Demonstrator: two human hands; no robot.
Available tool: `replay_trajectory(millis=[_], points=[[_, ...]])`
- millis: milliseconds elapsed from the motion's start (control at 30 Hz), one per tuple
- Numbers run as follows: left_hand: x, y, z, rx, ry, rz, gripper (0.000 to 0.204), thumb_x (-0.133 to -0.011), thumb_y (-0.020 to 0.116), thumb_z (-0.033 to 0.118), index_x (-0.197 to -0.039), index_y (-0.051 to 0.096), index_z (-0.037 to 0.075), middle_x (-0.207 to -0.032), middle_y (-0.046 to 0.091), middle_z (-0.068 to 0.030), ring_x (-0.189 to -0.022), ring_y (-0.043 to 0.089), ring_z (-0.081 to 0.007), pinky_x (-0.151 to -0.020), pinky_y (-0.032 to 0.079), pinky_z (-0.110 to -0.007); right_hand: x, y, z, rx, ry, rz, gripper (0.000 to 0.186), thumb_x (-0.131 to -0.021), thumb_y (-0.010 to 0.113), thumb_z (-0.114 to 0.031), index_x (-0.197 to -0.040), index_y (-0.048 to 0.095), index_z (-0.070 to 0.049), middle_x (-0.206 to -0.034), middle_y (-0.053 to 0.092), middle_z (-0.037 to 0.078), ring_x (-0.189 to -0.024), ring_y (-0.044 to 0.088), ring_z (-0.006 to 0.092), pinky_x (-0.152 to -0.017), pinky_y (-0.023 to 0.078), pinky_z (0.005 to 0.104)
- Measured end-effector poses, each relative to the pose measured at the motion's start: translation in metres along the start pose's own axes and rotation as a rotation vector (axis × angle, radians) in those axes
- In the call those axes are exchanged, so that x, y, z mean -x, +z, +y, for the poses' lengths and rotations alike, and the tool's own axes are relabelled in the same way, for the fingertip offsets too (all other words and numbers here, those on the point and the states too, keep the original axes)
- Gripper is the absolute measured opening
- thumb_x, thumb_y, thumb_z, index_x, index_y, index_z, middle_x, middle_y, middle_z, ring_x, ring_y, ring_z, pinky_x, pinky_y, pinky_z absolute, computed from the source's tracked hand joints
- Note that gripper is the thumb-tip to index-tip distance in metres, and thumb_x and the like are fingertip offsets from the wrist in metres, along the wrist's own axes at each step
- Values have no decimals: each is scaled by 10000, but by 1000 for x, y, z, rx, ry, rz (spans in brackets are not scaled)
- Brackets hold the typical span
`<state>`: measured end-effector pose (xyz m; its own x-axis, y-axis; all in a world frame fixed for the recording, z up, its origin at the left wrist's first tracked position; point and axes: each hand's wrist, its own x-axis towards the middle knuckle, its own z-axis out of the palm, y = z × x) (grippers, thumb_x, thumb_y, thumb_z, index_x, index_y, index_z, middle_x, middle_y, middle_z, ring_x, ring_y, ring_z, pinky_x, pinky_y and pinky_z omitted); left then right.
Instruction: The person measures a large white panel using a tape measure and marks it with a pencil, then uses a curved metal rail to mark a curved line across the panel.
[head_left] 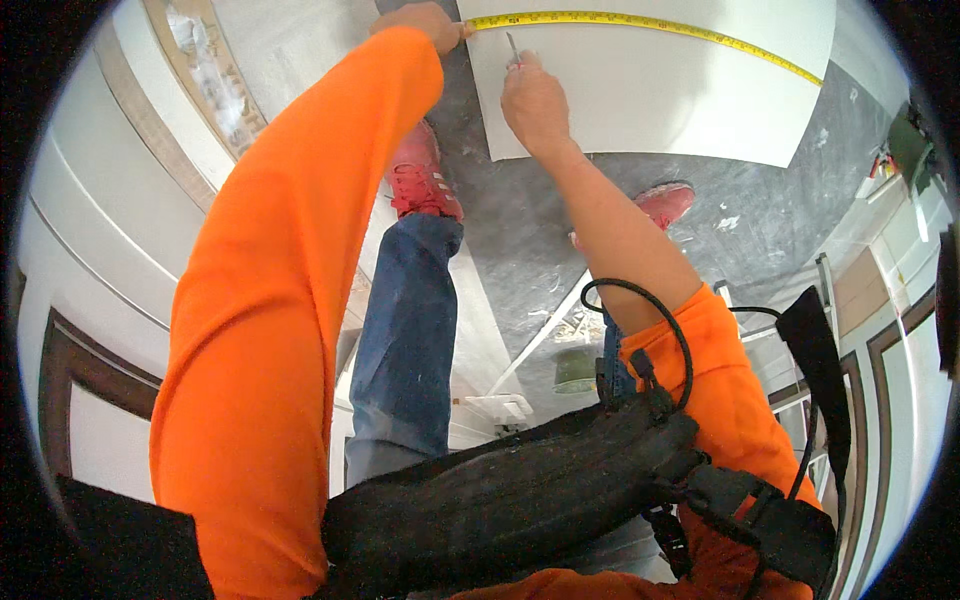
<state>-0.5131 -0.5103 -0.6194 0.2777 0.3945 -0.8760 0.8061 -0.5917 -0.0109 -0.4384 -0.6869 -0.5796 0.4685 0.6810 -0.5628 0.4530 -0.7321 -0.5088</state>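
Near the top, my left hand (430,28) pinches the end of a yellow tape measure (640,24), which stretches rightward across a white board (750,120) to its right edge. My right hand (535,105) is closed on a slim knife (512,47), its blade pointing up just below the tape, close to the board's left part. The handle is mostly hidden inside my fingers.
My red shoes (670,205) stand on the dusty grey floor (500,250). A thin white strip (540,335) and a dull green container (574,370) lie low in view. White panels (100,250) line the left; small tools (882,165) sit at the right.
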Motion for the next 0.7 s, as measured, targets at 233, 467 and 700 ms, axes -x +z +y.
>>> replay_trajectory(millis=[233, 467, 700], points=[[40, -42, 5, 179, -40, -65, 590, -835, 545, 587, -1001, 683, 38, -1086, 645, -186, -1029, 609, -339, -851, 480, -432, -3, 1, -12, 62, 19, 53, 146, -887, 445, -128, -943, 495, -3, -783, 626, 237, -759, 623, 429, -682, 493, 524], [22, -34, 3, 144, 68, -80, 461, -819, 606, 471, -922, 699, 31, -1010, 655, -209, -958, 625, -356, -794, 493, -438, -15, 8, -10, 54, -82, 86, 224, -912, 457, -185, -969, 516, 23, -743, 630, 247, -724, 618, 436, -654, 492, 512], [4, -21, -3, 179, 150, -96, 342, -788, 644, 417, -855, 716, 89, -909, 675, -172, -871, 639, -336, -724, 497, -437, -22, -1, -19, 147, -40, 71, 233, -911, 444, -179, -969, 508, 37, -724, 621, 272, -719, 623, 440, -673, 501, 508]])
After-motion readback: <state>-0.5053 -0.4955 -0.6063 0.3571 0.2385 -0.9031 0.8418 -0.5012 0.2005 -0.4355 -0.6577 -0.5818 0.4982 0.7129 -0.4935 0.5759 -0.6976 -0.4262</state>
